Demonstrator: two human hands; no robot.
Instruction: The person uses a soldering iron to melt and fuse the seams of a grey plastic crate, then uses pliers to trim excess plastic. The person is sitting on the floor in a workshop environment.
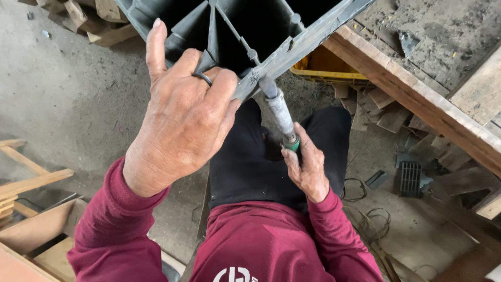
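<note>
Hands first, head view: our left hand (180, 117) grips the rim of a dark grey ribbed plastic crate (229, 31), raised over our lap. Our right hand (308, 167) closes round a grey tool (281, 112), green collar at the fingers, tip touching the crate's edge. Wooden desk (417, 99) stands right; yellow bin (323, 68) under its edge.

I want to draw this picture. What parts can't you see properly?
- Head view: the top of the grey plastic frame is cut off by the picture's upper edge.
- The tool tip is hidden behind the frame's edge.
- The left hand palm faces away.
- The right hand fingers wrap under the tool.
</note>
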